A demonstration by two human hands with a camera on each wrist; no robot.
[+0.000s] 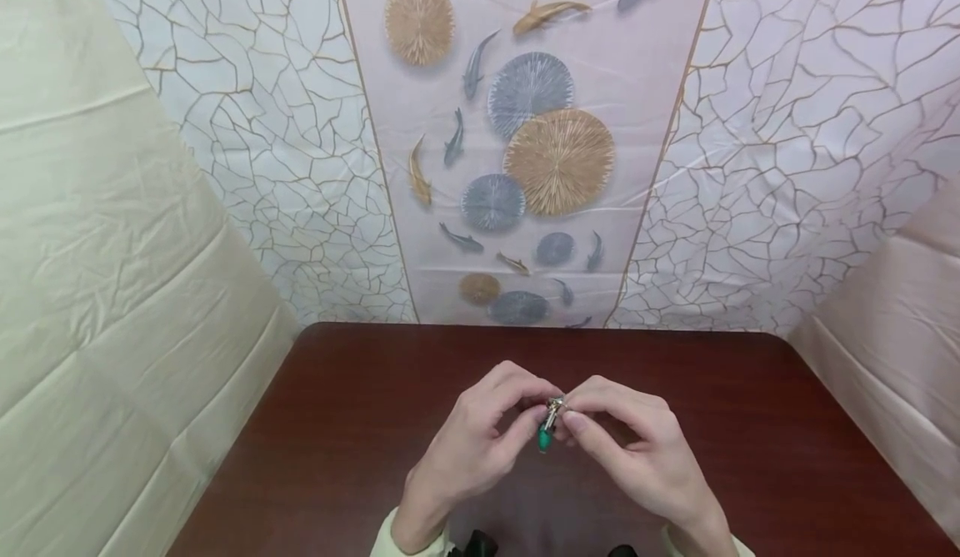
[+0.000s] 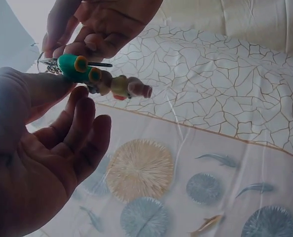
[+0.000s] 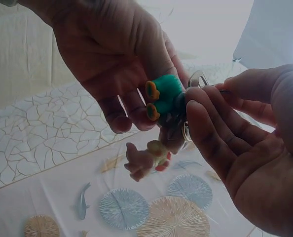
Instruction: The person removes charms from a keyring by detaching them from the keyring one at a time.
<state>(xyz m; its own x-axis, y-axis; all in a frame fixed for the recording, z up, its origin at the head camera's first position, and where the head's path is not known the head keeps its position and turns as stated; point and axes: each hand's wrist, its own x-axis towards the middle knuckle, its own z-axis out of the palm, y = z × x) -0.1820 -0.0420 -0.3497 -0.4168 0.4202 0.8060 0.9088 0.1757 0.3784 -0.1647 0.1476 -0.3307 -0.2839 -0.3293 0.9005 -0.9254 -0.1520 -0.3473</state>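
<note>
A keychain with small figures hangs between both hands just above the table. Its green piece with two orange-rimmed spots (image 3: pixel 168 91) sits next to a silver metal clasp (image 3: pixel 198 80). Below it dangles a small pinkish and yellowish figure (image 2: pixel 131 87) with a red bit. My left hand (image 1: pixel 480 436) pinches the keychain between thumb and forefinger near the green piece. From the other side, my right hand (image 1: pixel 641 440) pinches the thin metal ring end with thumb and forefinger, its other fingers curved below. Fingers partly hide the metal parts.
The dark reddish-brown table (image 1: pixel 337 424) spreads around both hands. Behind it hangs a cloth printed with fish and round leaf shapes (image 1: pixel 558 161). Pale cloth walls (image 1: pixel 135 290) flank the table. Black objects (image 1: pixel 480 544) show at the bottom edge between the forearms.
</note>
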